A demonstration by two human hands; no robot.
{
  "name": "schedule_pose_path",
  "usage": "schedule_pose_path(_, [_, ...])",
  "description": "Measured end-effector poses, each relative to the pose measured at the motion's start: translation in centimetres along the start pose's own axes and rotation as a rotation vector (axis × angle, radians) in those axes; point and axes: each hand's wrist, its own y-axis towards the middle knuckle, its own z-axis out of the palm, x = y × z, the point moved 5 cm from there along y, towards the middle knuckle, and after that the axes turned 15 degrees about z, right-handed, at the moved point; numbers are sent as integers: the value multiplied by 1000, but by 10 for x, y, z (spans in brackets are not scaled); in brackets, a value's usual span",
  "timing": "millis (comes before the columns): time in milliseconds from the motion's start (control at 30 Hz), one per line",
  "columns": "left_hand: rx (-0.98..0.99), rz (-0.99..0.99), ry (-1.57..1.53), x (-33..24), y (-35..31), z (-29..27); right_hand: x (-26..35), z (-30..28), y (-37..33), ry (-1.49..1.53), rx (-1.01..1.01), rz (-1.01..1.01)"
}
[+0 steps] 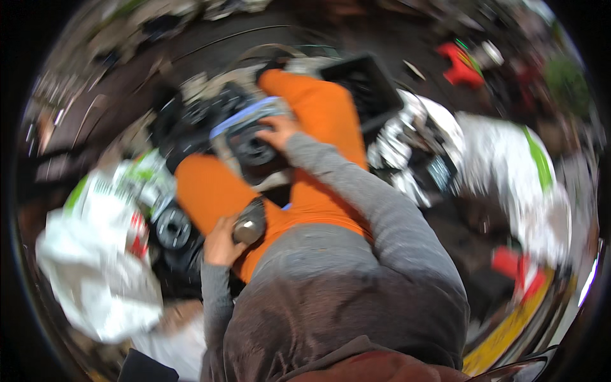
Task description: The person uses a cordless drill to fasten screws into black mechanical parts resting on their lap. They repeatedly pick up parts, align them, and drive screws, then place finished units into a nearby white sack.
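Note:
My left hand (223, 240) is closed round a dark, rounded tool with a blunt, pale grey end (250, 228), above my left thigh. Motion blur hides the tool's exact kind. Between my knees sits a black part with a round disc in it (253, 151), next to a blue-edged, pale frame or tray (245, 118). My right hand (279, 132) reaches across my right thigh and grips the black part's upper right side, its fingers bent over it. The fingers' undersides are hidden.
A black bin (364, 92) of dark pieces stands beyond my right knee. Several black parts (213, 108) lie beyond my left knee. White bags (102, 267) flank my left side; more white sacks (503, 162) lie to the right, near a red item (519, 270).

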Motion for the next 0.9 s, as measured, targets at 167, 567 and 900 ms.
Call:
schedule_pose_path(167, [-98,-52,4,15,-5,17,9,-140,-100,-7,-538,-314])
schedule_pose_path(567, [-92,5,67,-2,10,7,-331,-364,-238,-420,-605,932])
schedule_pose_path(900, [-87,-10,92,0,13,9,-326,-367,-207,-425,-481,1019])
